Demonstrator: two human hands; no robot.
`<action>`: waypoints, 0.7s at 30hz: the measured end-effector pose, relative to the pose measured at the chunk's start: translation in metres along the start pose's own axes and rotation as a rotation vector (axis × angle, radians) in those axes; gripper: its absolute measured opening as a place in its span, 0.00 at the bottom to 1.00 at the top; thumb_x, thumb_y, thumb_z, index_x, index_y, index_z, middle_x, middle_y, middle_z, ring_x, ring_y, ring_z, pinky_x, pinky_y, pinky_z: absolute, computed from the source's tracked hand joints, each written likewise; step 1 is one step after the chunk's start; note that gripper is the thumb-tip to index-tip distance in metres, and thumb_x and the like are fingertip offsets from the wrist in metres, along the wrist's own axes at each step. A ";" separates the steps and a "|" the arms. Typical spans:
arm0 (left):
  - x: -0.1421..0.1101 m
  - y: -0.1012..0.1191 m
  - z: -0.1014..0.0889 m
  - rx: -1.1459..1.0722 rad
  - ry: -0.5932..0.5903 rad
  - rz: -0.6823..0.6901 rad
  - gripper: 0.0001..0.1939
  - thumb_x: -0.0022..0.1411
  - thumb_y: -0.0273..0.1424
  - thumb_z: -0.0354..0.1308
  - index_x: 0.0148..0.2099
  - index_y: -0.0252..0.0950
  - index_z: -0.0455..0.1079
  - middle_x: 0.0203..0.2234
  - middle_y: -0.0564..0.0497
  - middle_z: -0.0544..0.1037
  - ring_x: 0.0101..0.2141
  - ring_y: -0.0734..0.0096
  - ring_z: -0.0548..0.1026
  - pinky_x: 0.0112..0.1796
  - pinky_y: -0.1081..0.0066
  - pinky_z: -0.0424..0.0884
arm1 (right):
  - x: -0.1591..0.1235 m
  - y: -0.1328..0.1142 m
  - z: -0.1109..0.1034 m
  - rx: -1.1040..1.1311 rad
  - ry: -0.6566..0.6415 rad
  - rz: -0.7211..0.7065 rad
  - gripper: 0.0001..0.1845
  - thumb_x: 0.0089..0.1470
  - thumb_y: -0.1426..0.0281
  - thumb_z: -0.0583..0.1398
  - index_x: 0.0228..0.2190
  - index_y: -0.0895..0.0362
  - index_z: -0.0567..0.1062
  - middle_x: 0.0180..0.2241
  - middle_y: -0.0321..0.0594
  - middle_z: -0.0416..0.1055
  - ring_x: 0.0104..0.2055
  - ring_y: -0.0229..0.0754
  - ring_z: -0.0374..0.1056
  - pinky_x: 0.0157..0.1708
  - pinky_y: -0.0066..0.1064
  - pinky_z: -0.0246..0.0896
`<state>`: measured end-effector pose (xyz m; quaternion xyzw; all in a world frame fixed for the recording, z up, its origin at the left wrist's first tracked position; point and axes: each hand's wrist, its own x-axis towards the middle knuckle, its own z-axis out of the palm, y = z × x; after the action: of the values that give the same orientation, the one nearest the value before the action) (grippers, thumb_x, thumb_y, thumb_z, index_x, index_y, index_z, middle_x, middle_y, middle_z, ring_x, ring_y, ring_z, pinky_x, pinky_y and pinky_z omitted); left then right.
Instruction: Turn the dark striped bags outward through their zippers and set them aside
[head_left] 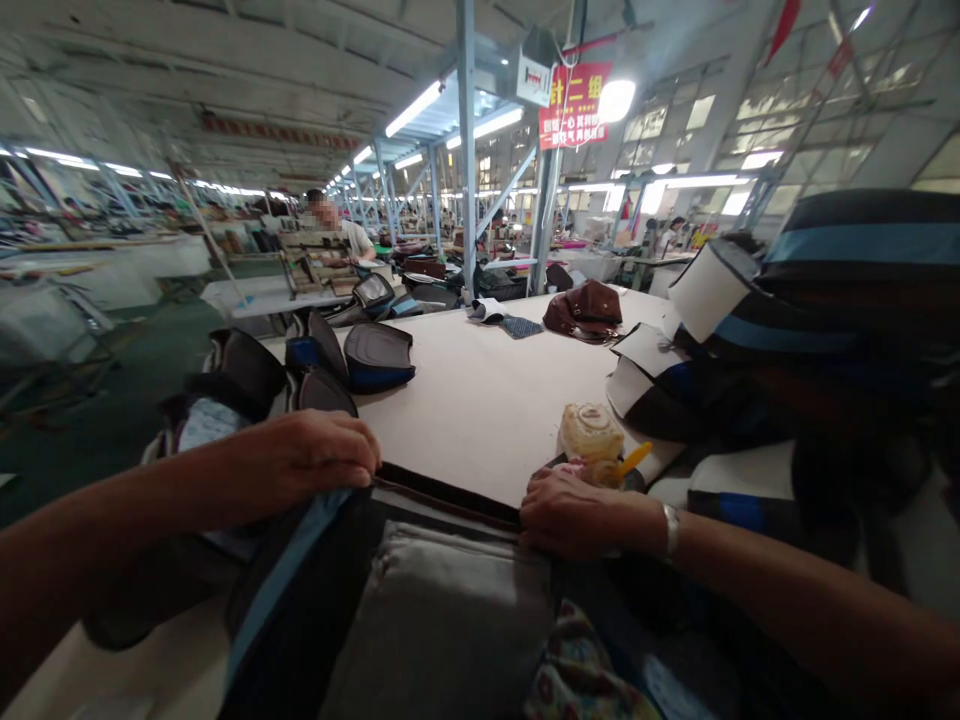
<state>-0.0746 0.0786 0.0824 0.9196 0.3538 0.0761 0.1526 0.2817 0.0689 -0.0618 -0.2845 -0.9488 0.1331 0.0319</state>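
Observation:
My left hand [311, 458] is closed, pinching the far left edge of a dark bag panel [420, 600] that has a light blue strip and a grey padded middle. My right hand [570, 512] is closed on the same panel's far right edge, a bracelet on its wrist. The panel lies over the near edge of the white table [480, 400], between my arms. Just beyond my right hand sit a small yellowish roll [591, 432] and an orange-handled tool [634, 458].
Dark moulded bag parts [379, 355] are piled at the table's left side, and black, blue and white panels [787, 330] are stacked high on the right. Brown bag pieces [585, 308] lie at the far end. A person [337, 235] sits at a distant bench.

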 end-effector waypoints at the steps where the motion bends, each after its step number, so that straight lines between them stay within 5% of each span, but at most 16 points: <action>1: 0.000 0.004 0.000 0.030 0.056 -0.059 0.11 0.69 0.35 0.54 0.41 0.38 0.78 0.43 0.50 0.80 0.44 0.63 0.77 0.49 0.70 0.68 | -0.002 -0.007 0.003 -0.022 0.016 0.011 0.17 0.63 0.63 0.57 0.25 0.59 0.72 0.27 0.42 0.73 0.31 0.40 0.63 0.42 0.36 0.57; 5: 0.013 0.041 0.042 0.060 0.312 -0.100 0.17 0.72 0.39 0.50 0.54 0.39 0.74 0.51 0.47 0.78 0.52 0.57 0.74 0.55 0.62 0.65 | -0.002 -0.038 0.000 -0.001 0.089 0.014 0.17 0.64 0.63 0.56 0.24 0.58 0.69 0.26 0.40 0.71 0.32 0.39 0.62 0.42 0.34 0.56; 8: 0.030 0.067 0.104 -0.131 0.071 -0.008 0.18 0.72 0.44 0.52 0.54 0.39 0.72 0.46 0.48 0.79 0.44 0.61 0.78 0.44 0.67 0.70 | 0.006 -0.055 -0.014 0.055 0.056 0.023 0.19 0.64 0.63 0.55 0.23 0.58 0.69 0.22 0.34 0.65 0.26 0.35 0.56 0.33 0.31 0.51; 11: 0.042 0.074 0.146 -0.257 0.104 -0.048 0.18 0.71 0.45 0.52 0.49 0.38 0.74 0.41 0.48 0.81 0.40 0.60 0.77 0.39 0.68 0.68 | 0.013 -0.060 -0.034 0.157 -0.037 0.185 0.21 0.63 0.59 0.57 0.22 0.59 0.70 0.18 0.29 0.53 0.22 0.32 0.48 0.26 0.30 0.44; 14: 0.044 0.063 0.149 -0.312 0.227 -0.118 0.19 0.71 0.44 0.51 0.38 0.36 0.74 0.32 0.48 0.80 0.35 0.63 0.75 0.36 0.69 0.64 | 0.008 -0.050 -0.054 0.520 -0.102 0.196 0.23 0.66 0.55 0.55 0.29 0.59 0.74 0.20 0.30 0.57 0.24 0.32 0.53 0.25 0.27 0.48; 18: 0.041 0.042 0.124 -0.392 0.395 -0.227 0.25 0.74 0.44 0.43 0.27 0.36 0.64 0.22 0.52 0.70 0.27 0.69 0.68 0.31 0.71 0.60 | -0.008 -0.036 -0.065 0.697 0.018 0.064 0.22 0.65 0.53 0.57 0.48 0.57 0.76 0.40 0.39 0.74 0.39 0.37 0.67 0.38 0.28 0.61; 21: 0.036 0.037 0.114 -0.500 0.332 -0.185 0.29 0.74 0.47 0.40 0.27 0.35 0.66 0.21 0.53 0.69 0.26 0.71 0.67 0.29 0.72 0.61 | -0.013 -0.043 -0.055 0.721 0.173 -0.064 0.19 0.58 0.57 0.66 0.43 0.59 0.77 0.37 0.39 0.74 0.40 0.38 0.68 0.41 0.30 0.61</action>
<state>0.0037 0.0504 -0.0114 0.7925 0.4266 0.2954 0.3204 0.2773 0.0401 0.0032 -0.2355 -0.8432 0.4332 0.2143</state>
